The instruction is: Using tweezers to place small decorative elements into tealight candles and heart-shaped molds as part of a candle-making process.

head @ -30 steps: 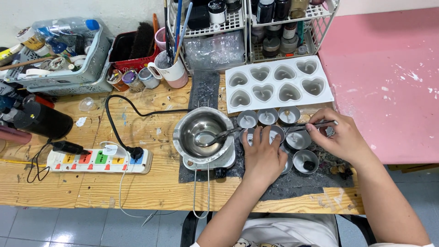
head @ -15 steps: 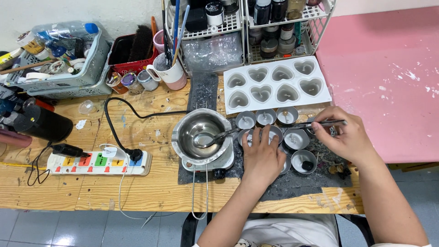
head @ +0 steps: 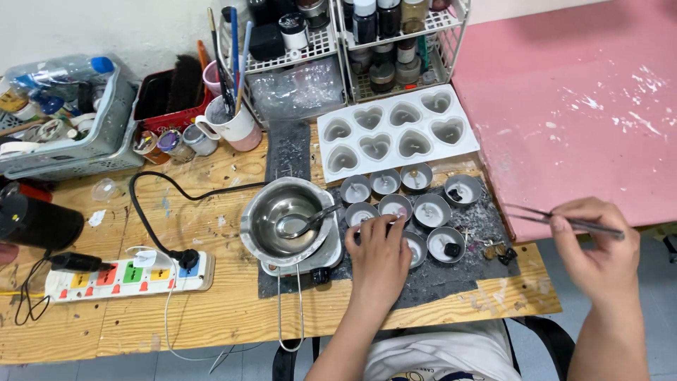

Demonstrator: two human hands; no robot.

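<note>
My left hand [head: 379, 258] rests on a small metal tealight cup [head: 362, 212] among several such cups [head: 431, 210] on a dark mat [head: 451, 275]. My right hand [head: 596, 243] is raised off the right of the mat, beside the pink table, pinching thin metal tweezers [head: 543, 216] that point left. A steel melting pot [head: 282, 219] with a spoon [head: 305, 222] in it sits on a small hot plate just left of my left hand. A white heart-shaped mould [head: 395, 134] lies behind the cups.
A power strip [head: 120, 276] with a black cable lies at the left. A grey basket [head: 77, 144], a mug of brushes [head: 229, 120] and wire racks of jars [head: 338, 42] line the back. A pink table [head: 578, 113] adjoins on the right.
My right hand with the tweezers has lifted away from the cups and moved right and toward me. My left hand stays on the cup. The view has shifted right.
</note>
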